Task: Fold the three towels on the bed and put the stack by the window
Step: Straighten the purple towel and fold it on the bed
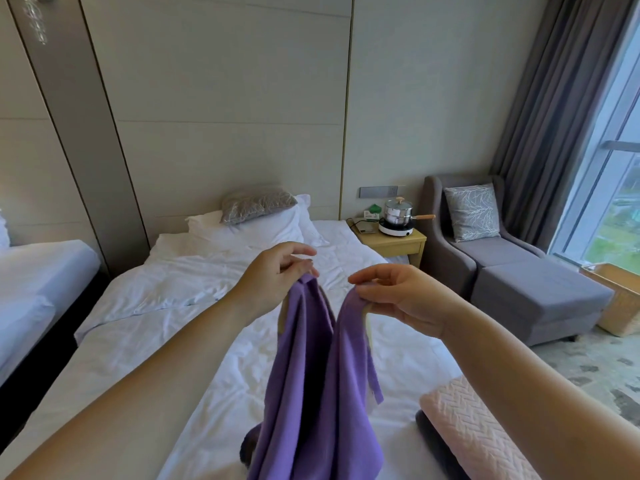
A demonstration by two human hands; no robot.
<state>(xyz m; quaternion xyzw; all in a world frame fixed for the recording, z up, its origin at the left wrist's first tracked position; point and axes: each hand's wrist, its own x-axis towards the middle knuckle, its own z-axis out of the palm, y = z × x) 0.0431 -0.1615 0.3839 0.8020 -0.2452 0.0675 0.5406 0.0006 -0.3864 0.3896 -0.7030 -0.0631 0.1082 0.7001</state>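
A purple towel hangs in the air over the white bed, held up by its two top corners. My left hand pinches the left corner and my right hand pinches the right corner, the hands close together. The towel's lower part drops out of view at the bottom edge. A folded pink towel lies on the bed at the lower right, on top of a dark towel that shows only at its edge.
White pillows and a grey cushion lie at the bed's head. A wooden nightstand carries a pot on a hotplate. A grey armchair with ottoman and a wicker basket stand by the window. Another bed is at the left.
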